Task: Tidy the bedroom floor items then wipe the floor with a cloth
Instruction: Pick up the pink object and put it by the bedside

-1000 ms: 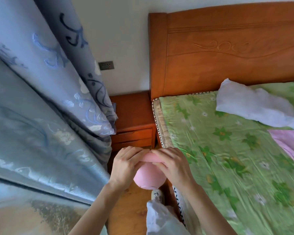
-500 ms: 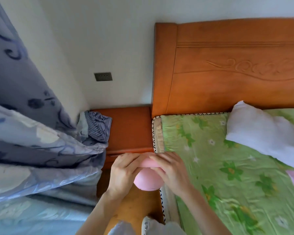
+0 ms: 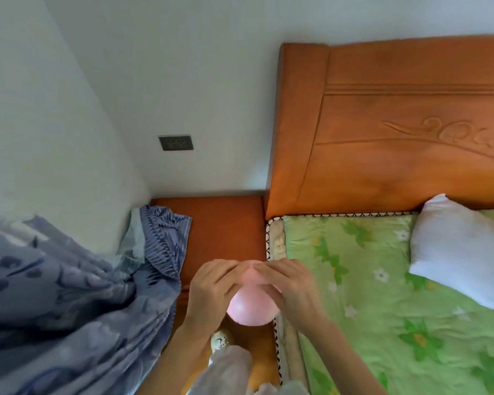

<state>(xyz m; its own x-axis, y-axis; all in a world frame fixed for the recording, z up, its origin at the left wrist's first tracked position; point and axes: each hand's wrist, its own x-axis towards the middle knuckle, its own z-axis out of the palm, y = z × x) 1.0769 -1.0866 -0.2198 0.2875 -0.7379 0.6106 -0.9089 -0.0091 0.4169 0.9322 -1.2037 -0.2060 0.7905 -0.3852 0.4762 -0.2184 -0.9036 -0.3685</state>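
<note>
A rounded pink object [image 3: 253, 307], smooth and balloon-like, hangs in front of me above the gap between nightstand and bed. My left hand [image 3: 211, 289] grips its upper left side and my right hand [image 3: 290, 286] grips its upper right side, fingertips of both meeting over its top. The object's upper part is hidden under my fingers. Below it, the wooden floor [image 3: 257, 374] shows in the narrow gap.
An orange wooden nightstand [image 3: 226, 223] stands in the corner beside the bed's headboard [image 3: 397, 132]. Blue patterned curtain [image 3: 69, 309] bunches at the left, partly on the nightstand. A white pillow [image 3: 462, 252] lies on the green floral mattress [image 3: 382, 309]. A wall socket [image 3: 176, 142] is above.
My view has tilted up and moved closer to the corner, so the curtain slid left and the nightstand top shows. Both hands keep holding the pink object in much the same pose.
</note>
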